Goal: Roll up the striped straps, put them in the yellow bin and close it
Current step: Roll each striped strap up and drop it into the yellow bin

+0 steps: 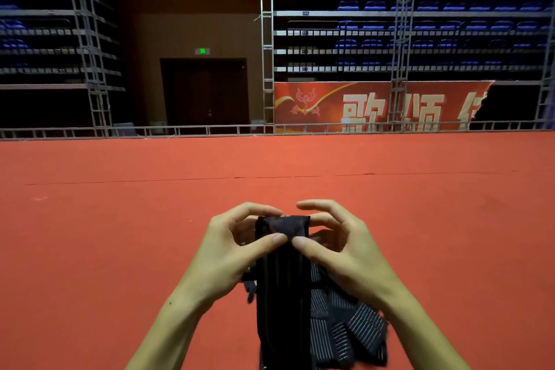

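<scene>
A heap of striped straps (339,336) is seen nearest the camera, at the bottom edge, lying on the red floor (120,234) beneath and to the right of the forearms. The dark bands overlap, so no count can be taken. One dark strap (283,288) is held up in front of the heap, hanging lengthwise toward the camera, its far end folded over. That folded end is pinched by two hands. On the left hand (231,252) the grip is closed on the strap's end, thumb on the near face, fingers curled over the top. On the right hand (342,249) the same grip is seen, mirrored; the thumb tips almost meet. Farther off, a red banner (375,108) and rows of blue seats (435,6) are noted. One dark door (205,96) is seen.
</scene>
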Demonstrator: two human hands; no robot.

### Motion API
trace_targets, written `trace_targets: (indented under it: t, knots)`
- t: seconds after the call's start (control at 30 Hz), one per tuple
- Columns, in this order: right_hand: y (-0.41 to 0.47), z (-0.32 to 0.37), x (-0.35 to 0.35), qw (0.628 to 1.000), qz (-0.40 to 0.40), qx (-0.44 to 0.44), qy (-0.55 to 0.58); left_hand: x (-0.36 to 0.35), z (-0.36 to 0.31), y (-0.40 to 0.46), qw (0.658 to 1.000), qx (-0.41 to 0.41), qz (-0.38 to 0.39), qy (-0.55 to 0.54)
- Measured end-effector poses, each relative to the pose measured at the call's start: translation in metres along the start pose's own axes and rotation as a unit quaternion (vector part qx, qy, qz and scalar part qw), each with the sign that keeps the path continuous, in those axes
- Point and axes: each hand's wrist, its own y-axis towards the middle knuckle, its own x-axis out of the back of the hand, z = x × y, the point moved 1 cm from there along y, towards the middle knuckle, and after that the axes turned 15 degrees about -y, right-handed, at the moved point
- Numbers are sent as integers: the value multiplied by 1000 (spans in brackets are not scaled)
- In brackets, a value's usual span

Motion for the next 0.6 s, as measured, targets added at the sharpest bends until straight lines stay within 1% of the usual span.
trace_targets:
  t: [0.07,0.2,0.33,0.43,0.6]
  knots:
    - [-1,5,0,998,-16,20,-52,-1,-2,-1,1000,-18,4,17]
    - [-5,18,1,995,-57,36,-71,-5,-9,-8,999,-20,-25,-2]
    - [-12,33,-2,994,-78,60,-50,-10,-17,-19,1000,21,-8,-2]
    - [-17,37,-3,993,-91,60,-36,-9,-23,-25,998,45,2,-36]
    - [-27,47,-2,987,-112,105,-41,-14,-34,-32,996,50,-11,-71]
